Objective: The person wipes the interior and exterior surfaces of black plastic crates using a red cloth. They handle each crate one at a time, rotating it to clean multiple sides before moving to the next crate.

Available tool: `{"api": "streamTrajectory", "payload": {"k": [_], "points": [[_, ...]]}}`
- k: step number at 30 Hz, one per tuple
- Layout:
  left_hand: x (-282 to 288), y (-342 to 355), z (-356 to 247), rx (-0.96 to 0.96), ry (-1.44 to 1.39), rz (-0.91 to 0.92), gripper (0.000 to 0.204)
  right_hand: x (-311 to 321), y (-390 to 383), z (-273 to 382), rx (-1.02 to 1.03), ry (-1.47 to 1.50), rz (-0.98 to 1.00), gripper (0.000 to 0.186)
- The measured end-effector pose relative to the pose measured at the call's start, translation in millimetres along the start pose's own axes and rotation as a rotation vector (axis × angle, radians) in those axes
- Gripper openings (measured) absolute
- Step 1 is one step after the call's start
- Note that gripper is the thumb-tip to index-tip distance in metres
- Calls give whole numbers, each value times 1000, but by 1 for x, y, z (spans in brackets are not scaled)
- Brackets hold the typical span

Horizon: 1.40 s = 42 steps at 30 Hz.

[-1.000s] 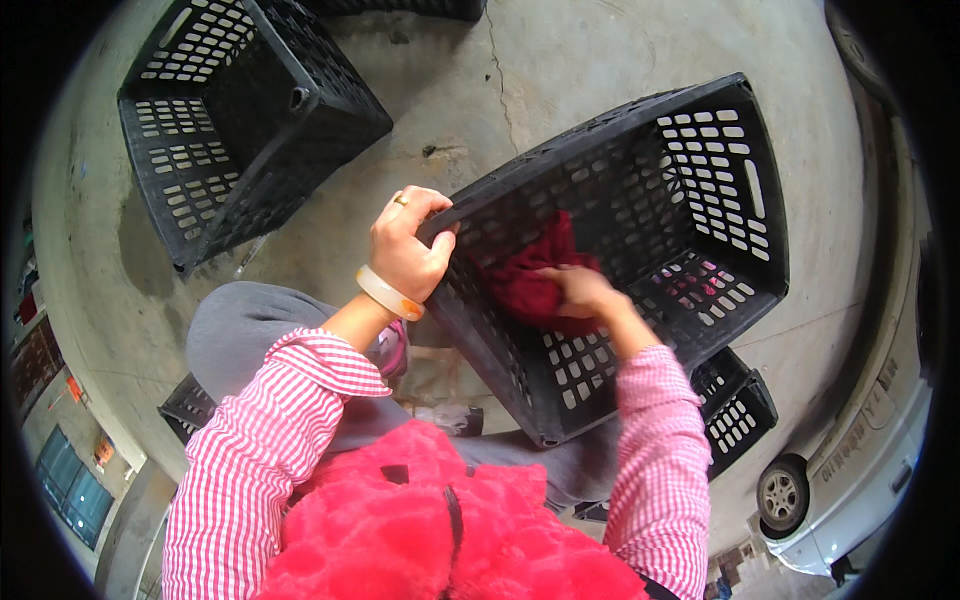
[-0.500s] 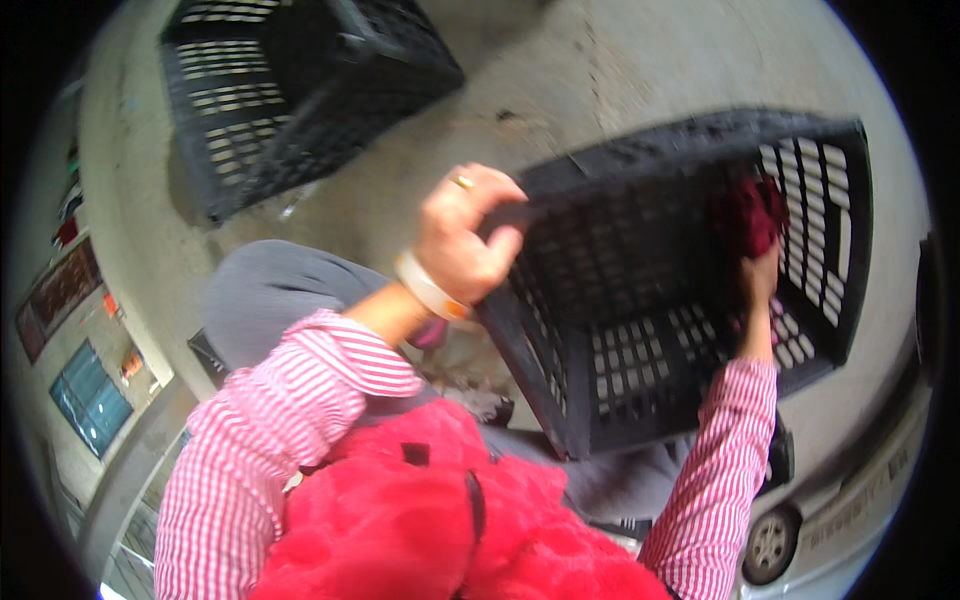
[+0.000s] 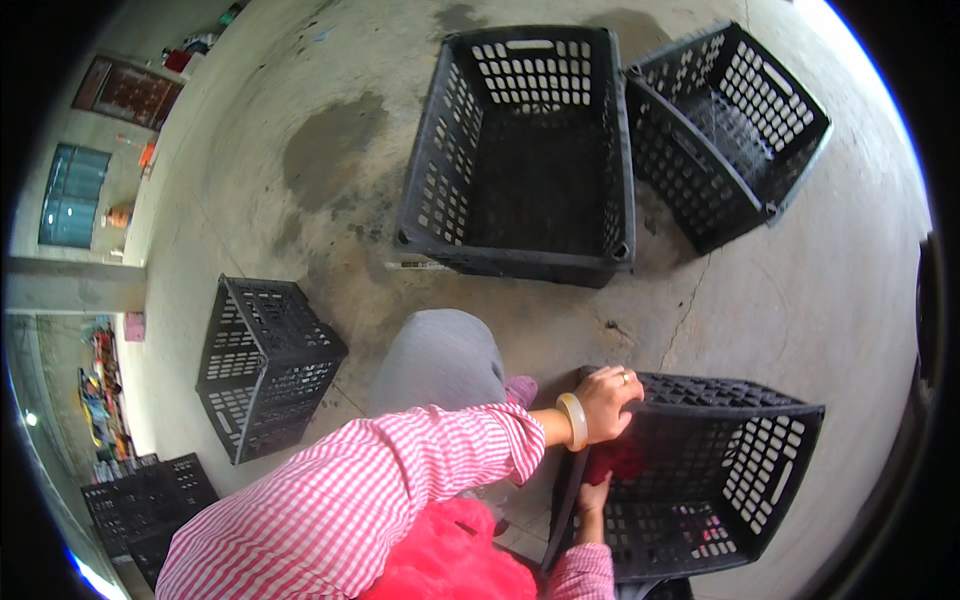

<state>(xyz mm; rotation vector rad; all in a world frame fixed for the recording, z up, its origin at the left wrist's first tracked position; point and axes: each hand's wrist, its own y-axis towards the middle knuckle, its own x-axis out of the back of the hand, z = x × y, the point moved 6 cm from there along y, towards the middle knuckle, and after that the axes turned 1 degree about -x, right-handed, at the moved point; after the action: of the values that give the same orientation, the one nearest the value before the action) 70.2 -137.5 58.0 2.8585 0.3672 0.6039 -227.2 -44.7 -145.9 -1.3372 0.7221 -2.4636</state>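
A black slotted plastic crate (image 3: 700, 392) lies tilted on its side at the lower right, with its opening facing me. My left hand (image 3: 608, 402), with a ring and a pale bangle, is closed over the crate's upper left corner. Inside the crate, my right hand (image 3: 596, 494) grips a dark red cloth (image 3: 615, 460) against the left wall. Part of that cloth is in shadow, and the crate's edge partly covers my right forearm.
A large black crate (image 3: 515, 262) stands upright ahead, with another crate (image 3: 700, 190) touching its right side. On the left a smaller-looking crate (image 3: 270, 365) is tipped over, and a further black crate (image 3: 150, 505) sits at the lower left. Wet patches (image 3: 335, 145) mark the concrete floor.
My right hand has moved the red cloth from the crate's right end wall to its left wall. My left hand stays on the rim. The view has swung, bringing more crates in.
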Motion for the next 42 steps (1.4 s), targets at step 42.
{"api": "streamTrajectory", "payload": {"k": [42], "points": [[-9, -9, 28, 17, 2, 132, 33, 93, -102, 175, 180, 288, 281, 69]]}}
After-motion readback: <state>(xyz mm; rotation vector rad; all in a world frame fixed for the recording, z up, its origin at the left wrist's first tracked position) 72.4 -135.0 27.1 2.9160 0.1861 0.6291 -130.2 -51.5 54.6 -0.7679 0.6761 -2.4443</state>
